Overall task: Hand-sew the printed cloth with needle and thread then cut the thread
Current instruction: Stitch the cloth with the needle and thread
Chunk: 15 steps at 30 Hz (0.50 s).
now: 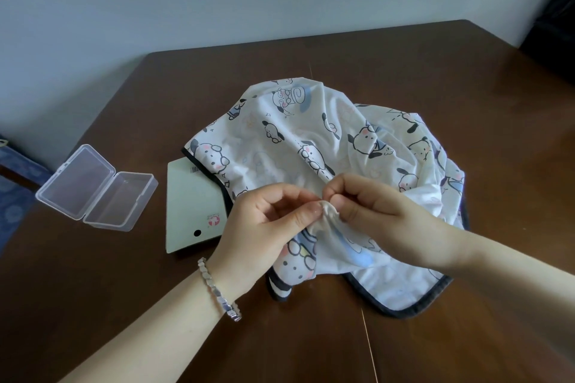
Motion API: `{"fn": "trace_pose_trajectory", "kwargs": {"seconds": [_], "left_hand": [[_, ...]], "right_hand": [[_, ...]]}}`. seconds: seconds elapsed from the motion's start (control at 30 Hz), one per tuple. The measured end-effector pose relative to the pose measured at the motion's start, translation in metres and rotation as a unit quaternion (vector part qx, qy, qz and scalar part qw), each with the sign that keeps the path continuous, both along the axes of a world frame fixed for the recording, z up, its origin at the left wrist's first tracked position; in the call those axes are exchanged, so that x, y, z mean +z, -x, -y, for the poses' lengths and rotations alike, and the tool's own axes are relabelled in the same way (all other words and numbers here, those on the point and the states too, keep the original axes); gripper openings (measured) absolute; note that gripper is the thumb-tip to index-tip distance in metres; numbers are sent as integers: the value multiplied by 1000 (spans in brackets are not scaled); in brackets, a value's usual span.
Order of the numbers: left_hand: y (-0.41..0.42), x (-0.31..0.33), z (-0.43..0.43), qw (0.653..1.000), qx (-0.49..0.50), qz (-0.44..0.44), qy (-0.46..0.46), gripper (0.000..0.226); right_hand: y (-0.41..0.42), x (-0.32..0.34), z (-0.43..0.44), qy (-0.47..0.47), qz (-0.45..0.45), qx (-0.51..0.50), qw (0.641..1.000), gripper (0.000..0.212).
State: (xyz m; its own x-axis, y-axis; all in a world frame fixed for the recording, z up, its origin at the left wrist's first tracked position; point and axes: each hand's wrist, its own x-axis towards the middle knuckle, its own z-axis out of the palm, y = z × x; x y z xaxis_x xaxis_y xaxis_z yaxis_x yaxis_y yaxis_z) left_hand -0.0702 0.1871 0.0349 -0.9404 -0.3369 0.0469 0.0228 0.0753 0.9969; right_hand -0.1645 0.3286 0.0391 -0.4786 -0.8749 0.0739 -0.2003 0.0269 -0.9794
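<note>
A brown wooden table carries the cartoon-dog printed cloth, rumpled at its middle. The left hand and right hand meet, each pinching 1 small bunched fold of the cloth; the needle cannot be made out. Left of it lie a pale green card, partly under the cloth, and an open clear plastic box. A silver bracelet circles the left wrist.

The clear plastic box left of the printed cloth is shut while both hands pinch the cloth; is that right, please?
Not quite: the head view shows the clear plastic box open. The left hand and right hand do pinch the printed cloth.
</note>
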Motion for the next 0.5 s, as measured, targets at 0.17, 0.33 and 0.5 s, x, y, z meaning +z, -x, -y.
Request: {"fn": "trace_pose_trajectory", "kwargs": {"seconds": [0.17,0.33,0.5], "left_hand": [[2,-1,-6,999,-2,12,-39,7],[8,-4,-11,992,25,71,-102,20],[12,-7,-13,984,40,96,-147,26]], "right_hand": [[-3,-4,1,37,38,-12,999,6],[-5,-7,3,31,78,-6,996,23],[-11,-11,8,22,77,-18,997,28]]}}
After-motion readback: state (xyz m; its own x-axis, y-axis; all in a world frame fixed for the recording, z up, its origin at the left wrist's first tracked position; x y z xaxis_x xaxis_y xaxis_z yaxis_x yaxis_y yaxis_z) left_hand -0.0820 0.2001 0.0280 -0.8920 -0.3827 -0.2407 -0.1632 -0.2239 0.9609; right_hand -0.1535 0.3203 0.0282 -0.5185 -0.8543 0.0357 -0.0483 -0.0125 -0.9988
